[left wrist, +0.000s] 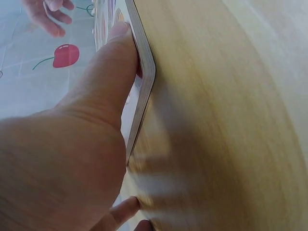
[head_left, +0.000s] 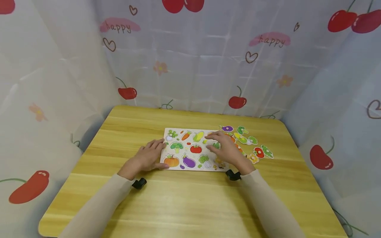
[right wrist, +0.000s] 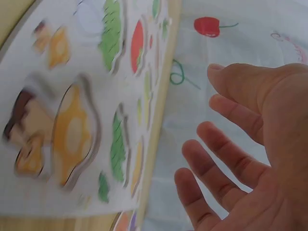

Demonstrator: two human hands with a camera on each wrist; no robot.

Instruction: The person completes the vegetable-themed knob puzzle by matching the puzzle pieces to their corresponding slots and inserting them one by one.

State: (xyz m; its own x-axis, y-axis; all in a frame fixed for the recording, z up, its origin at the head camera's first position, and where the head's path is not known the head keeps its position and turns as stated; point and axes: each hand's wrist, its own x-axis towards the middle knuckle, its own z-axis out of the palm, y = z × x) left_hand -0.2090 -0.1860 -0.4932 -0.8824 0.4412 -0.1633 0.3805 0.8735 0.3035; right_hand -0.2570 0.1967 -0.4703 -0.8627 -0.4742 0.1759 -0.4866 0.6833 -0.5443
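Unclenched left hand (head_left: 148, 156) touches the vegetable puzzle board (head_left: 196, 157) at 9 o'clock, presumably for steadiness; right hand (head_left: 224, 145) hovers relaxed, empty.

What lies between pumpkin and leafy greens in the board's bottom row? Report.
The large printed eggplant and, lower, a small printed eggplant, in the head view.

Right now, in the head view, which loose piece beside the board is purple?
The eggplant piece, at the back-left corner of the loose group; no other visible piece has a purple body.
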